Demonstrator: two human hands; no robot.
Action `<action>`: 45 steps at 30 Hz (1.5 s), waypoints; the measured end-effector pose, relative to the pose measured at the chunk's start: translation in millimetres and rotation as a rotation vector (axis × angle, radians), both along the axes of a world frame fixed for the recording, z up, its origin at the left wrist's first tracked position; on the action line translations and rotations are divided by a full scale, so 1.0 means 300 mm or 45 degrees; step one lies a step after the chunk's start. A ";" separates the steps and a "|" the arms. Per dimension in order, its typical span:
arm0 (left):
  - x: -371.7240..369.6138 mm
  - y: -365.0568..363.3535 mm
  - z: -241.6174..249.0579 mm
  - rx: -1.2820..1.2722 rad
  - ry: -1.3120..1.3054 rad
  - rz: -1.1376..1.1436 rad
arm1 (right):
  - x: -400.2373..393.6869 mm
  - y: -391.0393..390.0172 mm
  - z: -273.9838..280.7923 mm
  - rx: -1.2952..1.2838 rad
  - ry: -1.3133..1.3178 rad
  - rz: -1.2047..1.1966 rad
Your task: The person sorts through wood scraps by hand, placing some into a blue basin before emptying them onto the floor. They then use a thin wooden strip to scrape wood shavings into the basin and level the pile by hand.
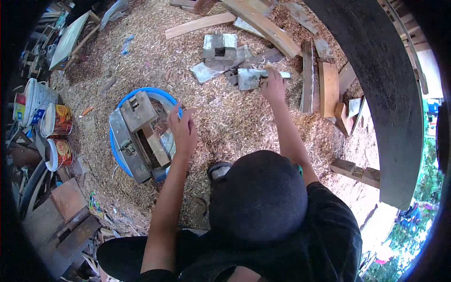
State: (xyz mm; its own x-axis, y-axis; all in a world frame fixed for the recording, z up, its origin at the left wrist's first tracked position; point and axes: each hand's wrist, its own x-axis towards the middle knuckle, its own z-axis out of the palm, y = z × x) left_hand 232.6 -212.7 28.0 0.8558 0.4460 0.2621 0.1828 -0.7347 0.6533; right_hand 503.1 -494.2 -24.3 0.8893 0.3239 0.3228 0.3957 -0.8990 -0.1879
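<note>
My left hand (182,130) is held with its fingers apart at the right side of a blue-rimmed round tub (126,99). Nothing shows in it. Across the tub lie a grey board with metal fittings (126,143), a wooden block with a slot (139,112) and a narrow wood strip (155,144). Farther off, my right hand (274,88) has its fingers bent around the right part of a grey-white block (249,79) on the shavings. Behind it sits another grey block with a square dark hole (220,50). The fingertips partly hide what they touch.
Wood shavings (225,120) cover the floor. Planks (265,26) lie at the back, with short boards (329,89) to the right. A large dark curved panel (390,94) stands along the right side. Paint buckets (58,120) and scrap wood (68,199) line the left.
</note>
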 end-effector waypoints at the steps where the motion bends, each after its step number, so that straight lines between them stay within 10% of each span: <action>1: 0.009 -0.011 -0.008 -0.030 -0.043 -0.007 | 0.011 0.007 -0.009 0.006 0.035 0.003; 8: 0.047 -0.062 -0.073 -0.074 -0.011 -0.105 | -0.084 0.072 0.125 -0.165 0.413 0.367; 16: 0.053 -0.074 -0.061 -0.666 0.036 -0.084 | -0.376 0.265 0.181 0.622 0.751 0.161; 25: -0.102 0.126 0.053 -0.628 -0.299 0.416 | -0.585 0.636 0.042 1.176 1.062 0.495; 34: -0.349 0.341 0.118 -0.393 -0.368 0.611 | -0.694 0.881 0.050 1.070 1.072 0.345; 36: -0.386 0.362 0.092 -0.367 -0.357 0.642 | -0.688 0.914 -0.023 0.571 0.389 0.757; 45: -0.366 0.345 0.046 -0.301 -0.360 0.543 | -0.735 0.902 0.089 0.297 0.501 0.614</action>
State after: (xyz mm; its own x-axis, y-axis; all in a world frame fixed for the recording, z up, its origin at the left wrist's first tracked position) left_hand 122.8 -109.1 41.9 0.4975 0.8117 0.3062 0.2255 -0.4618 0.8578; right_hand 282.7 -223.6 2.5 0.7279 0.6762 0.1136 0.6056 -0.5564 -0.5689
